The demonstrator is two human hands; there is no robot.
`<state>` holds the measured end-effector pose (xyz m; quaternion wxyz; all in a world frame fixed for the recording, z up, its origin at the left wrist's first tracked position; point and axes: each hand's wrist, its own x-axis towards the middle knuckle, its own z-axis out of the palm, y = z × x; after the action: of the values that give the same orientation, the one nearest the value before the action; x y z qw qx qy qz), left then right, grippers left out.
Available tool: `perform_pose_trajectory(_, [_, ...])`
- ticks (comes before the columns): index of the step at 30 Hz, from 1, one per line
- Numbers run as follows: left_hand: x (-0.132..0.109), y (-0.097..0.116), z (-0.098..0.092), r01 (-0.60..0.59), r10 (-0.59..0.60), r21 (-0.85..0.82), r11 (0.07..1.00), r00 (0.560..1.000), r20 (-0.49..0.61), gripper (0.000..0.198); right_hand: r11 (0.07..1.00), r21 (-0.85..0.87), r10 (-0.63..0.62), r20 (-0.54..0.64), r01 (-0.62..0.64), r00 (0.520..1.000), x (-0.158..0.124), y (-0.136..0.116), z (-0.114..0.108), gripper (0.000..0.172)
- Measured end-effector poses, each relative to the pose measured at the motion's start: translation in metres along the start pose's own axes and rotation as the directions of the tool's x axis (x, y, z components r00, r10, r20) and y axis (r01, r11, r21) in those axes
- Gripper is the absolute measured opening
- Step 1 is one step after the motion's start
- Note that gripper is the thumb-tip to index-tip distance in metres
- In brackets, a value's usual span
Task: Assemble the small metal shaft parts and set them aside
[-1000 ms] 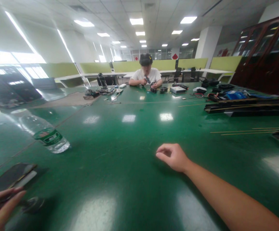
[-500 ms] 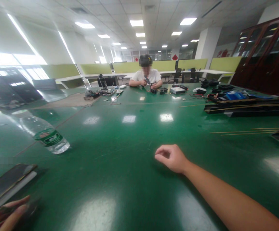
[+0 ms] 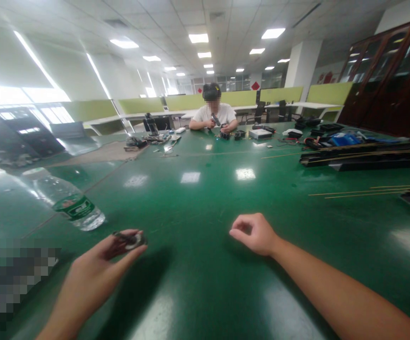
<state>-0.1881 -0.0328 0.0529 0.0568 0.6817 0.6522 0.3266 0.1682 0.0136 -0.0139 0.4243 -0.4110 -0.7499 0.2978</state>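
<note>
Between the thumb and fingers of my left hand (image 3: pixel 102 269) is a small dark round object (image 3: pixel 131 240) with a pale ring-like part; its exact kind is too blurred to tell. That hand is above the green table (image 3: pixel 190 212), casting a shadow. My right hand (image 3: pixel 256 232) rests on the table right of the middle, fingers curled toward the thumb in a loose ring; nothing shows inside the curl. A clear plastic bottle (image 3: pixel 75 208) with a green label is beyond my left hand, to its left.
Across the table a person (image 3: pixel 213 113) holds a dark tool over small black parts. Long black rails (image 3: pixel 367 156) and thin rods lie at the right. Small parts and a brown sheet (image 3: pixel 98 155) are at the far left. A pixelated item occupies the near left corner.
My left hand has come in from the lower left corner toward the middle, carrying the small dark object. My right hand has hardly moved.
</note>
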Motion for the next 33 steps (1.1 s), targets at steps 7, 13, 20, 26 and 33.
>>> perform_pose_trajectory(7, [0.029,0.113,0.119,-0.054,0.249,-0.569,0.821,0.93,0.27,0.027,0.998,0.057,-0.021,0.065,0.017,0.998,-0.002,0.004,-0.004,0.033])
perform_pose_trajectory(13, [0.01,0.119,0.153,-0.08,0.307,-0.71,0.7,0.931,0.198,0.022,0.983,0.182,-0.003,0.14,-0.023,0.99,-0.001,0.006,-0.004,0.037])
perform_pose_trajectory(20, [0.011,0.113,0.15,0.004,0.334,-0.782,0.623,0.903,0.271,0.024,0.977,0.213,-0.019,0.139,-0.011,0.99,-0.003,0.004,-0.006,0.04])
perform_pose_trajectory(26, [0.01,0.113,0.15,-0.008,0.334,-0.759,0.651,0.901,0.277,0.029,0.971,0.239,-0.029,0.133,-0.004,0.991,-0.004,0.008,-0.005,0.043])
perform_pose_trajectory(33, [0.01,0.116,0.15,0.063,0.307,-0.798,0.599,0.902,0.302,0.029,0.954,0.3,-0.022,0.138,-0.02,0.99,-0.004,0.008,-0.005,0.043])
